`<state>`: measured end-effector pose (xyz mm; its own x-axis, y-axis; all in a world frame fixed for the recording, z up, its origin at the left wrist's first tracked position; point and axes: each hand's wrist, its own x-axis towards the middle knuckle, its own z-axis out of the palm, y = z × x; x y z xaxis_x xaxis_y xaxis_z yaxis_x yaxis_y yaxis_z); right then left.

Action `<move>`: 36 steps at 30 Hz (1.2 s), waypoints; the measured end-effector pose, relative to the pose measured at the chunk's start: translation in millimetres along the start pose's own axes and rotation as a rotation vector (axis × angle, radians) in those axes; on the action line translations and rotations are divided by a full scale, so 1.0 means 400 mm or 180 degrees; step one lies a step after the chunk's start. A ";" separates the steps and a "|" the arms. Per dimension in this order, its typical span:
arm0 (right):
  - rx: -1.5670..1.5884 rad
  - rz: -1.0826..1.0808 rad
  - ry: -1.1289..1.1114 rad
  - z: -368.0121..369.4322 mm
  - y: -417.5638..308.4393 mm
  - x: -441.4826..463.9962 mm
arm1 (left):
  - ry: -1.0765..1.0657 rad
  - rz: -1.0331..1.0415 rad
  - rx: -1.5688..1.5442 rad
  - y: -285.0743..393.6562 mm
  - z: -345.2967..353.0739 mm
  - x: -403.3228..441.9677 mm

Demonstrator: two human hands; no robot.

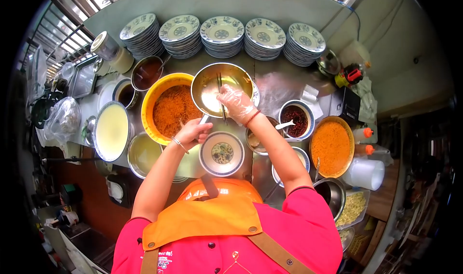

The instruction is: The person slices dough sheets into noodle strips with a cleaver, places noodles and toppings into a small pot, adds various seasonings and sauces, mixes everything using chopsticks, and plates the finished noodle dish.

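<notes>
My left hand (194, 131) is closed round the short handle of a metal pan (205, 71). The pan is tilted, and its shiny inside shows a little yellowish residue. In a clear plastic glove, my right hand (235, 102) grips a pair of dark chopsticks (222, 98) over the pan's right part. Just below the pan stands a white bowl with a blue rim (204, 163), with some greenish bits at its bottom. A yellow tub (147, 111) of orange-brown crumbly food is left of the pan.
Several stacks of patterned plates (222, 30) line the back. On the right are a bowl of dark red chili (295, 119), a tub of orange powder (333, 146) and a white container (365, 173). A bowl of pale yellow liquid (111, 131) stands left.
</notes>
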<state>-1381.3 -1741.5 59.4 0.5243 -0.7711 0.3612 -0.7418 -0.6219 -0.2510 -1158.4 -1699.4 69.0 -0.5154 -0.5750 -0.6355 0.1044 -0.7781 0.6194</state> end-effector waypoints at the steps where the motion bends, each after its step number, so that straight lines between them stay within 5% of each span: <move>1: 0.0191 -0.0115 0.0255 0.000 0.005 -0.001 | -0.0040 0.0009 -0.0055 -0.005 -0.004 -0.010; 5: 0.0395 0.1072 0.1109 -0.022 0.072 -0.031 | -0.0099 0.0122 -0.0145 -0.014 -0.049 -0.075; 7: 0.0168 0.1106 0.1903 -0.026 0.169 -0.073 | 0.0155 0.0242 -0.0004 -0.011 -0.053 -0.131; 12: 0.0822 0.3189 -0.0060 0.158 0.427 -0.243 | 0.0567 0.0408 0.0085 -0.031 -0.094 -0.242; 14: 0.1622 0.2031 -0.0658 0.281 0.548 -0.326 | 0.0657 0.0443 0.0005 -0.055 -0.114 -0.269; 16: 0.3099 0.2243 -0.0772 0.307 0.544 -0.320 | 0.0732 0.0482 -0.0092 -0.075 -0.124 -0.298; 18: 0.5225 0.3940 -0.0363 0.264 0.466 -0.276 | 0.0845 0.0489 -0.0163 -0.091 -0.125 -0.328; 22: 0.5575 0.4036 -0.0427 0.289 0.429 -0.233 | 0.1175 0.0553 -0.0203 -0.120 -0.110 -0.380; 28: 0.4674 0.3884 -0.0245 0.341 0.480 -0.249 | 0.1385 0.0651 -0.0188 -0.162 -0.123 -0.429; 36: 0.4715 0.3422 0.0346 0.173 0.451 -0.238 | 0.1571 0.0876 0.0163 -0.177 -0.152 -0.448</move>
<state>-1536.0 -1789.6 -82.5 0.0557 -0.8969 -0.4386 0.2687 0.4366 -0.8586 -1021.7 -1556.9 111.0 -0.0148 -0.8145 -0.5799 0.1310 -0.5766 0.8065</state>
